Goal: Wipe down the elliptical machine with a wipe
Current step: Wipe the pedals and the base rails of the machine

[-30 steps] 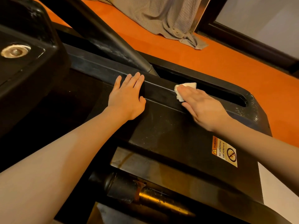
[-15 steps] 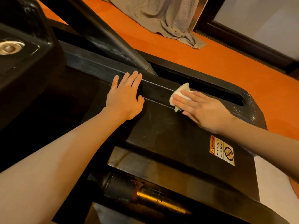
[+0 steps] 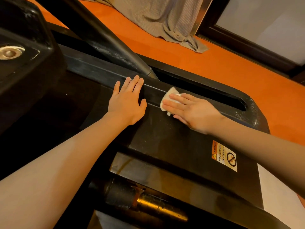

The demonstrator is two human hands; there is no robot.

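Note:
The black elliptical machine's rear cover (image 3: 173, 142) fills the middle of the view. A small white wipe (image 3: 167, 99) lies on the cover's raised ridge beside a long slot (image 3: 214, 96). My right hand (image 3: 193, 111) presses the wipe flat with straight fingers; most of the wipe is under them. My left hand (image 3: 128, 101) rests flat on the same ridge, a little to the left of the wipe, fingers straight and together.
A dark arm bar (image 3: 105, 40) rises out of the slot toward the upper left. A black housing with a metal bolt (image 3: 9, 52) stands at left. A warning sticker (image 3: 224, 156) sits on the cover. A grey cloth (image 3: 165, 19) lies on the orange floor behind.
My right hand has slid the wipe a short way left along the ridge, closer to my left hand. The left hand has stayed in place.

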